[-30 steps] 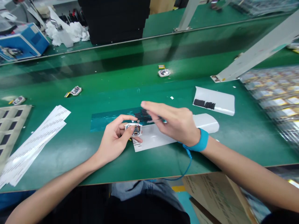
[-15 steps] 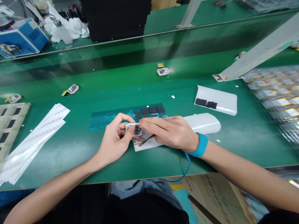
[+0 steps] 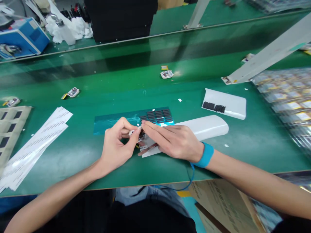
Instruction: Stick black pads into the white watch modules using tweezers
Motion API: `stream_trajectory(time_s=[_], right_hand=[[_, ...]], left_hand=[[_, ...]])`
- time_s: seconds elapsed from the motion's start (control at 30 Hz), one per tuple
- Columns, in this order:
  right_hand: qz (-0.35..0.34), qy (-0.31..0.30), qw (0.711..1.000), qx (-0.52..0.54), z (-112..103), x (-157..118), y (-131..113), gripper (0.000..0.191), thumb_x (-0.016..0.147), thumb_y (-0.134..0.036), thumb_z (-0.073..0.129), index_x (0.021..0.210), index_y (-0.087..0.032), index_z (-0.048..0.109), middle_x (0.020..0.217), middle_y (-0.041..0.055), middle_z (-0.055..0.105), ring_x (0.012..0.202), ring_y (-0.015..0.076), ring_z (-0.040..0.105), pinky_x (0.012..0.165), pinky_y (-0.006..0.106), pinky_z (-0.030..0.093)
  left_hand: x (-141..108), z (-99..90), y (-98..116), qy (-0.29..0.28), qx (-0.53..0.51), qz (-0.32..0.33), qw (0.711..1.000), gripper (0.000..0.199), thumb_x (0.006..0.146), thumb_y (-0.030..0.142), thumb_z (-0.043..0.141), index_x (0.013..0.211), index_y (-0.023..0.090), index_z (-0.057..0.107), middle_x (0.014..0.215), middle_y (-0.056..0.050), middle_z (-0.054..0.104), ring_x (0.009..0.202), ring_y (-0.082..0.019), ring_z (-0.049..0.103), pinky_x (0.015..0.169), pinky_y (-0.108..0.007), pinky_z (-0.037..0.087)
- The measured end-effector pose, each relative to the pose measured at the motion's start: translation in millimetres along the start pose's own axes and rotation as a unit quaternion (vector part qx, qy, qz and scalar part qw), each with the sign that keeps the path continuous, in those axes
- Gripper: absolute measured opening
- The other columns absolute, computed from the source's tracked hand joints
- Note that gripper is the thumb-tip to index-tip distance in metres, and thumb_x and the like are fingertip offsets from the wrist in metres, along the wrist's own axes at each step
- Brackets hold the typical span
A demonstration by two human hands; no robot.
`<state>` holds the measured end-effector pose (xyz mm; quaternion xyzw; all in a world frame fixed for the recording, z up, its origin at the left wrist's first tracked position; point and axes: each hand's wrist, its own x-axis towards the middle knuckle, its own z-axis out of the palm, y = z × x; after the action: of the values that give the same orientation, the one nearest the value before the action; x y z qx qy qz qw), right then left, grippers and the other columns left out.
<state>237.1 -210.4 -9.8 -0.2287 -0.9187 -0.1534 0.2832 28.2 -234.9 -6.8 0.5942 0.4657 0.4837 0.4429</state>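
Note:
My left hand pinches a small white device housing with an open circuit board inside, largely covered by the fingers. My right hand, wearing a blue wrist strap, is closed with its fingertips at the housing's right edge. A thin metal tool that looks like tweezers sticks out below its fingers. Under the hands lies a white sheet. Just beyond them is a teal strip bearing rows of small black pads.
White paper strips and a beige tray lie left. A curled white sheet and another with black pieces lie right, near a clear tray. Open devices sit along the back. A grey post stands right.
The right hand has shifted slightly left, and the housing is tilted and more covered by fingers. The open devices along the back have slid a little to the left.

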Motion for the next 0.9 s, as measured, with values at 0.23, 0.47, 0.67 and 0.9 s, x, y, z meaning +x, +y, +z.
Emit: stream_trajectory(time_s=[0.23,0.47,0.67,0.9], right_hand=[[0.236,0.039,0.919,0.314,3.2,6.6,-6.3,0.018,0.107,-0.026,0.06,0.11,-0.016,0.075,0.083,0.0005,0.079,0.055,0.0079,0.062,0.055,0.019,0.047],[0.328,0.016,0.837,0.438,7.5,10.5,-6.1,0.026,0.102,-0.038,0.068,0.095,-0.014,0.076,0.061,-0.004,0.063,0.047,0.006,0.039,0.048,0.02,0.034],[0.283,0.024,0.873,0.396,8.9,8.5,-2.6,0.024,0.105,-0.032,0.066,0.095,-0.014,0.078,0.065,-0.0027,0.069,0.049,0.0058,0.046,0.05,0.02,0.035],[0.17,0.041,0.953,0.246,8.4,1.6,1.5,0.022,0.111,-0.028,0.053,0.104,-0.019,0.072,0.096,0.0009,0.081,0.077,0.0079,0.072,0.063,0.019,0.049]], left_hand=[[-0.1,0.6,4.3,-0.024,-0.022,0.019,0.999,0.015,0.092,0.015,0.068,0.085,0.022,0.056,0.067,0.002,0.074,0.055,-0.016,0.075,0.05,-0.021,0.058],[-1.7,-1.4,5.0,-0.075,-0.034,-0.002,0.997,0.011,0.096,0.018,0.065,0.091,0.022,0.055,0.066,0.001,0.075,0.059,-0.018,0.077,0.056,-0.024,0.061],[0.2,-2.2,6.8,-0.081,-0.063,-0.09,0.991,0.026,0.093,0.038,0.075,0.089,0.024,0.053,0.065,0.0,0.074,0.058,-0.021,0.077,0.055,-0.029,0.063],[1.7,-2.2,10.5,-0.077,-0.037,-0.062,0.994,0.018,0.094,0.029,0.072,0.087,0.023,0.056,0.068,0.001,0.077,0.055,-0.019,0.076,0.052,-0.024,0.062]])
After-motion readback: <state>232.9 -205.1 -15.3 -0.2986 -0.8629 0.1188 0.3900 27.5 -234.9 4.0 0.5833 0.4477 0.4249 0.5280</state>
